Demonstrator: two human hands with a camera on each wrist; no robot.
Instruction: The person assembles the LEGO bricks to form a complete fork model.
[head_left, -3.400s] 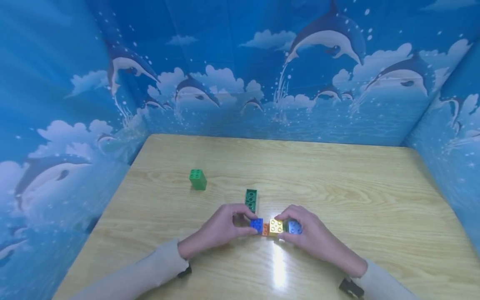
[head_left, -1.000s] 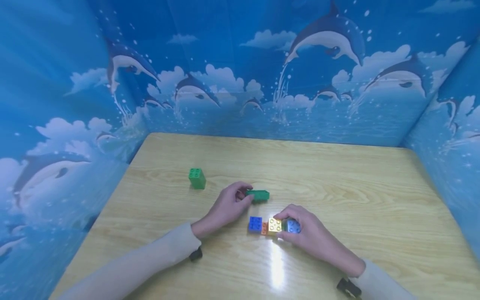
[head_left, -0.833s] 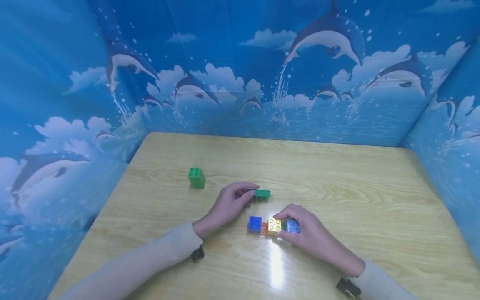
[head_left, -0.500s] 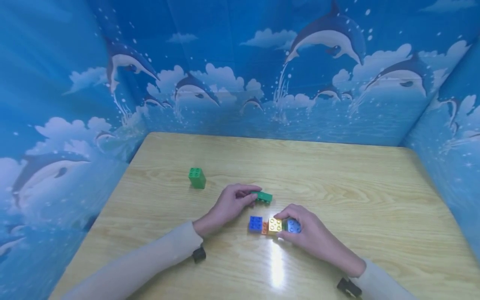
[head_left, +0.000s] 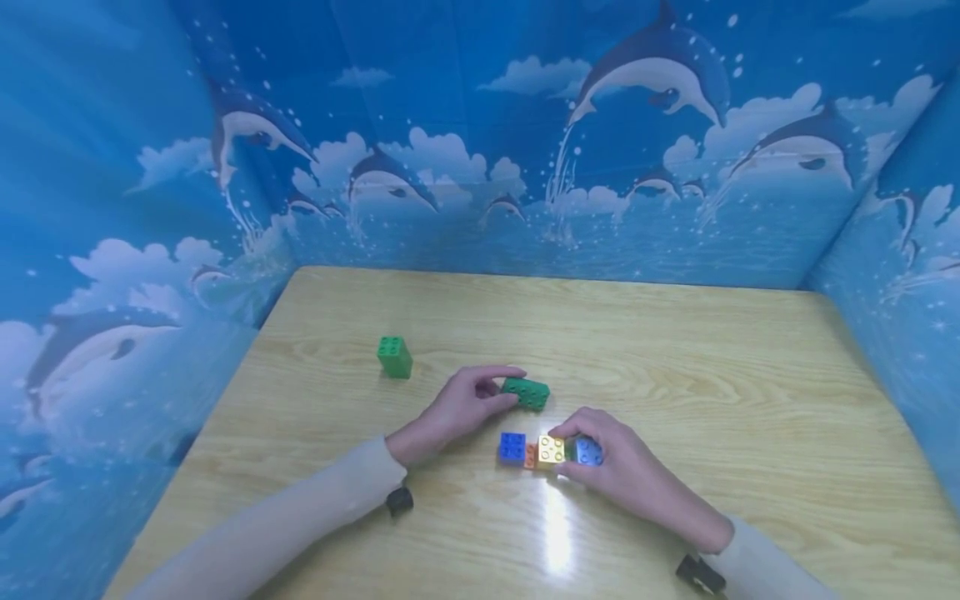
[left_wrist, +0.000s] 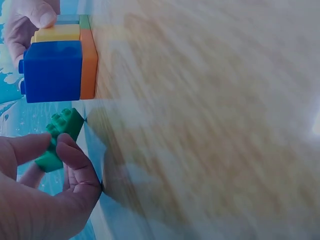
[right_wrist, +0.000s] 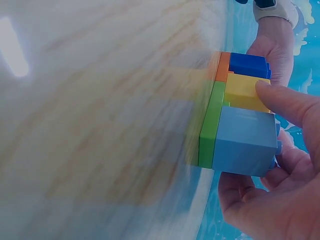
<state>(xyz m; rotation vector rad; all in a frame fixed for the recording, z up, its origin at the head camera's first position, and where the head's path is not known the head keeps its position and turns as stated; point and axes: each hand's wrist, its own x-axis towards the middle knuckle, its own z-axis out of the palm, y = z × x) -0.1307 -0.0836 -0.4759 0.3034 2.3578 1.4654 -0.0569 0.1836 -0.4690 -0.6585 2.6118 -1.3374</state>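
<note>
My left hand [head_left: 467,403] pinches a dark green brick [head_left: 528,394] by its left end, between thumb and fingers. Its studs show from above, and the left wrist view has the brick tilted. In front of it sits a row of joined bricks. A dark blue brick [head_left: 513,447] stands on an orange brick [head_left: 530,457] at the left end. The yellow brick [head_left: 551,450] is in the middle, and the light blue brick [head_left: 588,452] stands on a light green brick [right_wrist: 210,130]. My right hand [head_left: 618,458] grips the row, its thumb on the yellow brick; some fingertips are hidden.
A tall green block [head_left: 394,358] with studs on top stands at the left on the wooden table [head_left: 675,358]. A blue curtain [head_left: 465,100] printed with dolphins rises behind the table and along both sides.
My left hand has left the dark blue brick and taken hold of the dark green brick, which lay hollow side up. The brick has turned to show its studs. My right hand stays in place.
</note>
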